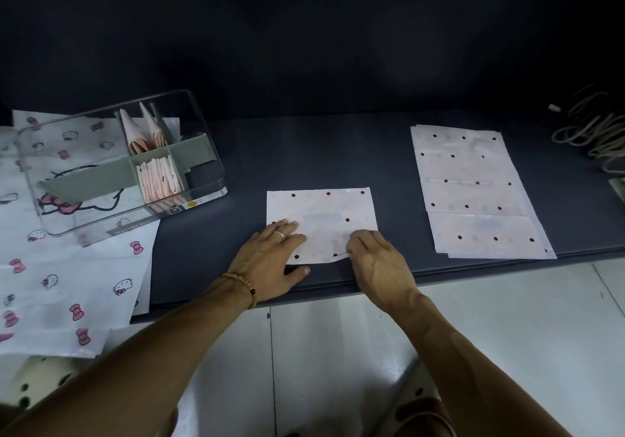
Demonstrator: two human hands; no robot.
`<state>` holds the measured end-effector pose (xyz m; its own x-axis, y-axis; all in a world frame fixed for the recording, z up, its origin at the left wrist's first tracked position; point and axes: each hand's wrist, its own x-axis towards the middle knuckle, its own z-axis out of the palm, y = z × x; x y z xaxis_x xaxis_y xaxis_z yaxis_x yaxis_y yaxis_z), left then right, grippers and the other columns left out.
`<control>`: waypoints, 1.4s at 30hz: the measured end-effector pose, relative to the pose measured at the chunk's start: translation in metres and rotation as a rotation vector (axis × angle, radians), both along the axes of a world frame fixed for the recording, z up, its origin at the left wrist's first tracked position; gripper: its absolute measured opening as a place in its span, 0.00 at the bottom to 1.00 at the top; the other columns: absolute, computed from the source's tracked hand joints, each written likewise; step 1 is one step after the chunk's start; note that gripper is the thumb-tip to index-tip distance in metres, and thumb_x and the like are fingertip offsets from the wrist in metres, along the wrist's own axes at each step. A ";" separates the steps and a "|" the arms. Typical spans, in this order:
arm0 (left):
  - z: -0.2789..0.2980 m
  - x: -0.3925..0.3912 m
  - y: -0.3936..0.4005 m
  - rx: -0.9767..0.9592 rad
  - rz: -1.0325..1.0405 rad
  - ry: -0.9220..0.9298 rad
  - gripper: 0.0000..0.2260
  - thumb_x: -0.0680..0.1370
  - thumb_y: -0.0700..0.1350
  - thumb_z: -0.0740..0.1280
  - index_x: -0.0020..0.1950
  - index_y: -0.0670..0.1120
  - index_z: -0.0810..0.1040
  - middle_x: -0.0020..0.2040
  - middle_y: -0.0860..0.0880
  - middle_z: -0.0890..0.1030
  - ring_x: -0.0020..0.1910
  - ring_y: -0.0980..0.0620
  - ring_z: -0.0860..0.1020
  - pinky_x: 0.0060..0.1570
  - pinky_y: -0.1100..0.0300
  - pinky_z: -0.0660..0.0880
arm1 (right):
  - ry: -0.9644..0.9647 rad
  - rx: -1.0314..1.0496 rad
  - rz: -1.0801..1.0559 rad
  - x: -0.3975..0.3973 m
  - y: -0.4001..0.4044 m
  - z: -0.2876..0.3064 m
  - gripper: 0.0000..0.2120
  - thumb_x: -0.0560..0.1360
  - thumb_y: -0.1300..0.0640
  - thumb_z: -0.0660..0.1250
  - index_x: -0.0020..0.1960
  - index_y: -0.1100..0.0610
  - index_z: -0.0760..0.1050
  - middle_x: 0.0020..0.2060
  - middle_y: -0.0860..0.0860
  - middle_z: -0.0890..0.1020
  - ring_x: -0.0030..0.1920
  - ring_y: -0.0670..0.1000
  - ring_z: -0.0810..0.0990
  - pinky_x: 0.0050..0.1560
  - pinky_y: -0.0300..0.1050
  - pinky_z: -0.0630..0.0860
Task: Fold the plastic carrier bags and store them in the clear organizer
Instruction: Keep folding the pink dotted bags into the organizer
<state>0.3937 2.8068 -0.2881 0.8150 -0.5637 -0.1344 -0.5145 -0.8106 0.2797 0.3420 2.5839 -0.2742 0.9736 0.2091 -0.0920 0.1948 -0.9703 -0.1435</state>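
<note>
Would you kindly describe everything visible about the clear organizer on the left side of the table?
The clear organizer is a transparent, rounded-corner plastic box with grey dividers. It sits on cat-and-bow printed bags at the dark table's left. Pale pink folded bags stand in its middle compartments; the others look empty. Neither hand touches it.

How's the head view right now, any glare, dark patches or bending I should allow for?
Head view: the back wall is nearly black; the dotted bag under the left hand and right hand is evenly lit and sharp; the clear organizer catches faint sheen; the table edge bows with wide-angle distortion.
</note>
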 end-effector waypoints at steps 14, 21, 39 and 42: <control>0.029 0.014 0.026 -0.158 0.259 0.249 0.10 0.80 0.51 0.61 0.48 0.49 0.80 0.43 0.47 0.79 0.43 0.47 0.76 0.40 0.61 0.66 | 0.158 0.520 -0.456 0.016 -0.008 0.018 0.03 0.75 0.53 0.69 0.43 0.51 0.78 0.36 0.47 0.79 0.37 0.49 0.78 0.35 0.35 0.69; 0.017 0.015 0.023 -0.082 0.553 0.236 0.13 0.76 0.56 0.66 0.47 0.46 0.79 0.46 0.46 0.80 0.45 0.46 0.78 0.45 0.56 0.75 | 0.173 0.398 -0.550 0.024 -0.001 0.011 0.12 0.78 0.50 0.64 0.57 0.55 0.77 0.51 0.54 0.81 0.45 0.53 0.76 0.48 0.41 0.71; 0.013 0.026 0.023 0.013 0.641 -0.033 0.15 0.74 0.60 0.67 0.47 0.48 0.74 0.41 0.47 0.78 0.42 0.44 0.78 0.37 0.55 0.74 | 0.185 0.314 -0.688 0.060 -0.004 -0.003 0.21 0.73 0.45 0.70 0.29 0.53 0.66 0.26 0.48 0.71 0.35 0.54 0.73 0.38 0.40 0.66; 0.015 0.023 0.018 -0.002 0.397 -0.287 0.17 0.69 0.45 0.75 0.56 0.46 0.77 0.50 0.46 0.79 0.48 0.43 0.77 0.42 0.52 0.76 | 0.196 0.317 -0.685 0.061 -0.004 -0.004 0.18 0.73 0.44 0.70 0.32 0.53 0.69 0.28 0.48 0.73 0.37 0.53 0.74 0.40 0.41 0.67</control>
